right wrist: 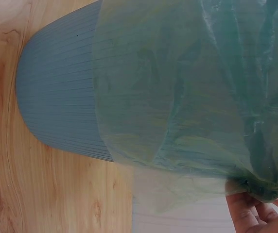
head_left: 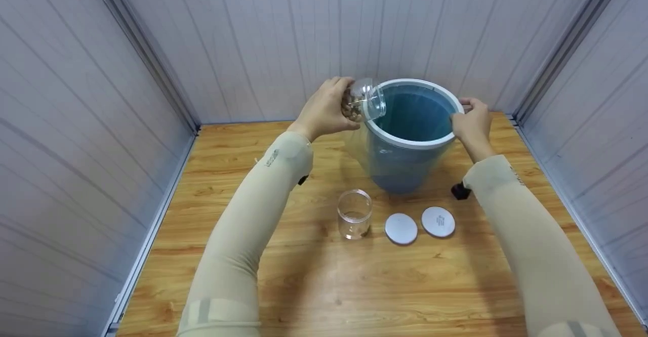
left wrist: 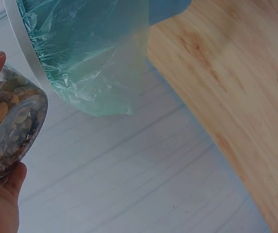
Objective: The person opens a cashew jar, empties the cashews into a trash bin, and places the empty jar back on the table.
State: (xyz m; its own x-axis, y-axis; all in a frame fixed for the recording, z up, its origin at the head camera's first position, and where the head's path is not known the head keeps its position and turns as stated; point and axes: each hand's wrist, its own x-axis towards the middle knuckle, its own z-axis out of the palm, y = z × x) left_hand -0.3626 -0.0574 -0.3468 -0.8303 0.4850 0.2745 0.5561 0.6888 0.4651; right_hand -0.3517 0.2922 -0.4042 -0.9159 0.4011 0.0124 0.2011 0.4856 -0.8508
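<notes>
My left hand (head_left: 326, 107) grips a clear plastic jar (head_left: 372, 99), tipped on its side with its mouth over the left rim of a blue trash can (head_left: 397, 172). Brown pieces that look like nuts or shells (left wrist: 5, 109) lie inside the jar, seen through its base in the left wrist view. A thin green trash bag (right wrist: 144, 97) lines the can and hangs down outside it, under a white rim ring (head_left: 415, 143). My right hand (head_left: 473, 122) pinches the right side of the rim, fingers bunched at the bag in the right wrist view.
A second clear jar (head_left: 354, 215) stands lidless on the wooden table (head_left: 324, 286), with a small dark bit near its base. Beside it lie two round white lids (head_left: 401, 228), one with printed text. Pale panel walls (head_left: 283, 38) close in the back and both sides.
</notes>
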